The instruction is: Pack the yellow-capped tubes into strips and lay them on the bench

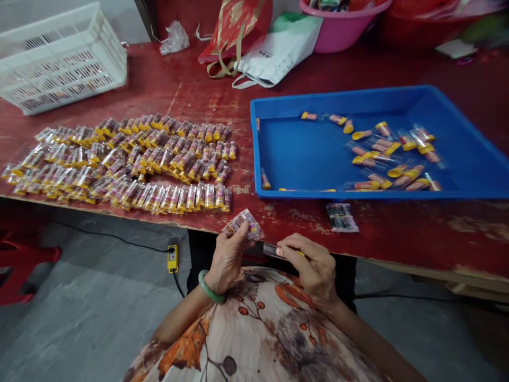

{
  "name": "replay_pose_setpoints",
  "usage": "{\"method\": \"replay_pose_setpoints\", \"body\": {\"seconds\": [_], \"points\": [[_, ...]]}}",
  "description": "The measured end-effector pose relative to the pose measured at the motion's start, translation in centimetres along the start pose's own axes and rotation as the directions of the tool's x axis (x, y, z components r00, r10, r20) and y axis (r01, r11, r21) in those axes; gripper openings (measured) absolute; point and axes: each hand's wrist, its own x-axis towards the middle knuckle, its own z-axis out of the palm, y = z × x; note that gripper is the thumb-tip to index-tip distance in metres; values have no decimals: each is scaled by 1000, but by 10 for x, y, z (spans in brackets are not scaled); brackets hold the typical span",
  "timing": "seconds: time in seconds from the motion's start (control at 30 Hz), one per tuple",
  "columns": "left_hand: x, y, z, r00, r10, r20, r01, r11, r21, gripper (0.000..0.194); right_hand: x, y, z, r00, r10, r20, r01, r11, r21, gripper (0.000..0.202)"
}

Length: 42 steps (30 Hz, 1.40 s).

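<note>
My left hand (pixel 228 259), with a green bangle at the wrist, grips a small stack of printed packets (pixel 247 225) over the table's front edge. Just right of it, my right hand (pixel 312 265) pinches a clear tube (pixel 273 250) with a yellow end, its open length pointing left towards the packets. Tube and packets are apart. Many filled tubes with yellow ends (pixel 170 199) lie in rows on the table at the left. More yellow-ended tubes (pixel 369 185) are scattered in the blue tray (pixel 274 194) on the right.
A bundle of dark packets (pixel 342 217) lies in front of the tray. Behind are a white crate (pixel 75 63), a red bag (pixel 238 32), a white bag (pixel 278 50) and a pink basin (pixel 344 29). On the floor sit a red stool (pixel 27 265) and a yellow power socket (pixel 172 258).
</note>
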Motion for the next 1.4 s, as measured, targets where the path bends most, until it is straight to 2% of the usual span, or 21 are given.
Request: {"method": "replay_pose_setpoints", "body": {"seconds": [0.03,0.1,0.2,0.3,0.47,0.63,0.7,0.77,0.9,1.0,1.07,1.2,1.3,1.4], "points": [[0,-1,0,1000,-1,3,1,1000,4,32,2,0,1,989,145,32,-148,985,92,22],[0,-3,2,1000,2,20,-2,1000,8,31,4,-2,6,920,378,104,-392,886,248,31],[-3,-7,3,999,22,27,-23,999,23,31,7,-4,16,808,559,186,-586,731,350,26],[-5,-8,3,999,23,26,-25,998,55,31,8,-6,22,764,609,214,-641,677,361,28],[-6,-4,3,999,-37,29,34,995,89,29,11,-7,21,763,608,219,-638,654,406,26],[-3,0,1,1000,-1,3,1,999,47,32,12,-4,8,754,618,224,-646,634,426,30],[-1,0,-1,1000,-14,-25,15,999,29,34,11,0,-3,786,585,200,-606,665,436,30],[0,0,-1,998,-46,-38,47,999,10,36,9,4,-13,847,501,178,-526,743,413,26],[-1,-2,3,989,-133,-57,133,991,-1,38,2,0,-24,960,270,77,-280,915,289,18],[-3,-2,7,985,-160,-65,160,987,-5,36,-1,-10,-22,999,44,-5,-43,992,120,12],[-4,-3,8,984,-172,-53,172,985,-17,35,-1,-15,-19,992,-117,-38,116,993,-9,12],[-5,-5,5,970,-242,-23,240,968,-74,32,-1,-17,-14,932,-356,-66,336,919,-205,22],[-5,-6,2,964,-267,7,266,960,-89,31,-3,-17,-11,869,-495,-7,464,819,-337,29],[-7,-7,2,975,-216,45,219,973,-77,33,-5,-18,-8,796,-603,56,559,697,-449,33]]}}
